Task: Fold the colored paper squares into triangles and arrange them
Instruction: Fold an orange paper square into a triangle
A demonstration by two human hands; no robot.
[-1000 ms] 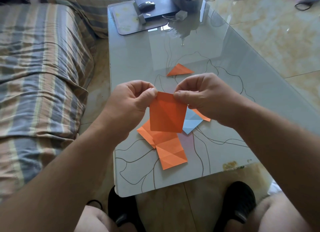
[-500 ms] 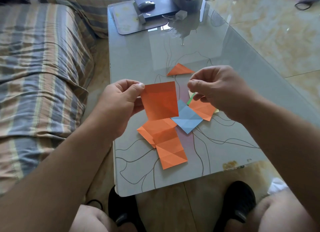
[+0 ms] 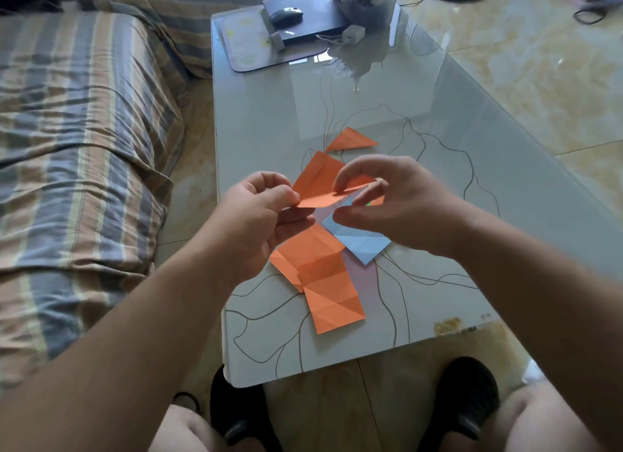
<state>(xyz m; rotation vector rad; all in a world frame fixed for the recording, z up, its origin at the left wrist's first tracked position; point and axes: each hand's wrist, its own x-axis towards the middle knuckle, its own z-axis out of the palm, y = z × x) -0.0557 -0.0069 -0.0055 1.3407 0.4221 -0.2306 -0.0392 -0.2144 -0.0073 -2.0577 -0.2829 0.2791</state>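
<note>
We hold an orange paper square (image 3: 320, 185) in the air above the glass table (image 3: 421, 114), just over the loose heap of unfolded sheets. Our left hand (image 3: 259, 215) pinches the sheet's near-left corner between thumb and forefinger, closed firmly on the paper. Our right hand (image 3: 387, 202) comes in from the other side, fingers curled with the forefinger on top of the sheet and the thumb beneath its right edge; it looks like a light pinch on the same sheet, though motion blur keeps us from being sure how tight it is. The sheet tilts away from us, already bent, with a crease line running roughly left to right between the two hands, so its long axis spans from one grip to the other. We judge the fold into a triangle is under way, and the next move turns on bringing the far corner, which rises beyond the left hand, down to meet the near edge. One finished orange triangle (image 3: 352, 140) lies just beyond the held sheet. Below it rest the orange squares (image 3: 323, 276) and a blue square (image 3: 360, 245), still waiting.
</note>
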